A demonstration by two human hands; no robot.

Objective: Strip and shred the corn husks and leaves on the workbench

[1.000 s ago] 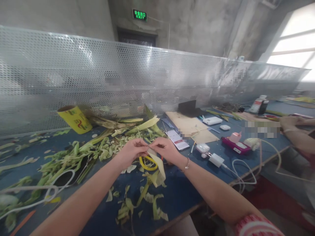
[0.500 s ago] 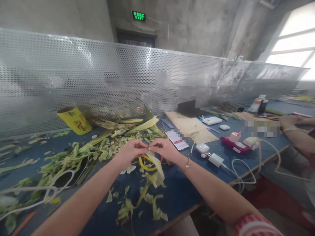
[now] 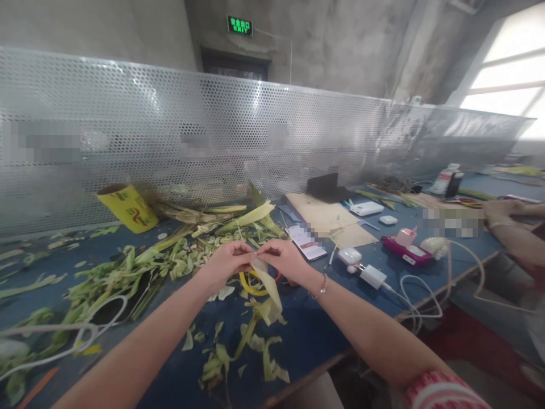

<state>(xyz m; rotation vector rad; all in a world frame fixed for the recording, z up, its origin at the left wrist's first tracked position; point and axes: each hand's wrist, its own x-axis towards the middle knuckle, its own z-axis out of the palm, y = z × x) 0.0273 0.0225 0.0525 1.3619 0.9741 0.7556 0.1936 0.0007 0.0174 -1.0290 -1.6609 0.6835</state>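
Pale leaf strip (image 3: pixel 271 289) pinched above a scrap-strewn bench (image 3: pixel 317 335)

The left hand (image 3: pixel 230 261) and the right hand (image 3: pixel 283 255) meet close together over the middle of the blue bench, fingertips almost touching. The fingers of both are drawn in narrow, pinching the strip at its upper end, thumb against forefinger; the exact grip is too small to make out. From there the strip slants down toward the near edge, its lower end in front of some leaf scraps (image 3: pixel 219 363); whether it touches them I cannot tell. A yellow loop (image 3: pixel 251 289) shows behind it, just below the fingers.

Left of the hands spreads a heap of green trimmings (image 3: pixel 110 278), with a yellow tube (image 3: pixel 131 210) tilted beyond it. A phone (image 3: pixel 307 243) lies just beyond the right hand, beside brown paper (image 3: pixel 323 213). Farther right are a white charger (image 3: pixel 373 276) with its cable and a magenta power strip (image 3: pixel 404 253). At the far right, a co-worker's forearm (image 3: pixel 513 236) reaches over the bench. A perforated metal screen (image 3: pixel 238 125) stands along the back.
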